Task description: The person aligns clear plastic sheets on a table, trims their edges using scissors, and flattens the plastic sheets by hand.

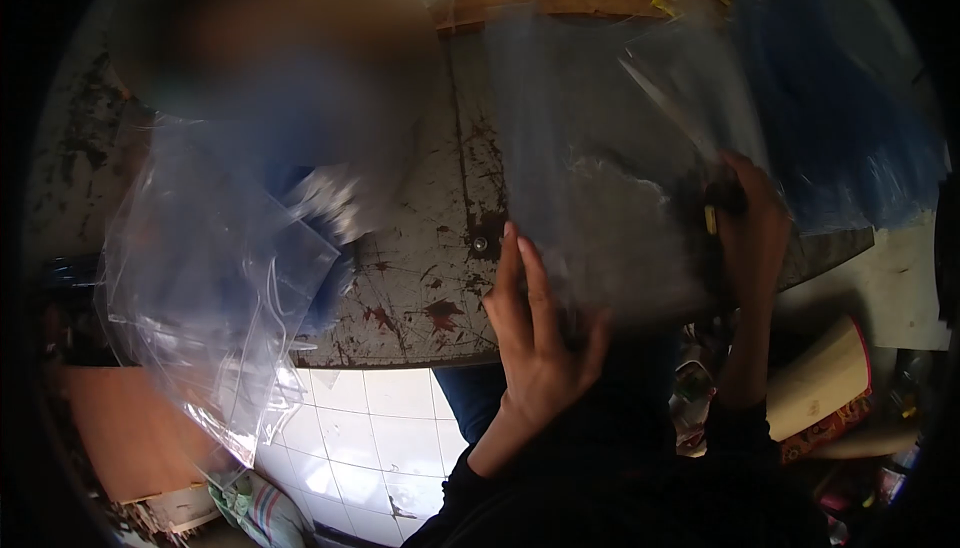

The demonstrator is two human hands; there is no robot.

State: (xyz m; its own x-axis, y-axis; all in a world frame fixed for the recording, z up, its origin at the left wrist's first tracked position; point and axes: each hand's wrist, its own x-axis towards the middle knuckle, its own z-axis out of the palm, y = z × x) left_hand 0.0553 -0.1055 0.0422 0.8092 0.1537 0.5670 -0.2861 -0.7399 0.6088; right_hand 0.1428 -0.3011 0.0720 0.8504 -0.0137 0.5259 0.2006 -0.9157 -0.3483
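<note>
A clear plastic sheet or bag (600, 148) lies on the worn table (410, 288) in front of me. My left hand (540, 333) is at its near left edge, fingers apart and pointing away from me, with the fingertips touching the plastic. My right hand (750, 218) is closed round the dark handle of a scissors-like tool, whose pale pointed blade (665, 103) reaches up and left over the plastic. The dark handle has a yellow part below the fingers. Whether the blade touches the plastic cannot be made out.
Clear plastic bags (220, 278) hang over the table's left front edge. Bluish plastic (840, 128) lies at the right. A blurred area covers the upper left. Below are white floor tiles (370, 428), a sack (265, 508) and a rolled sheet (820, 378).
</note>
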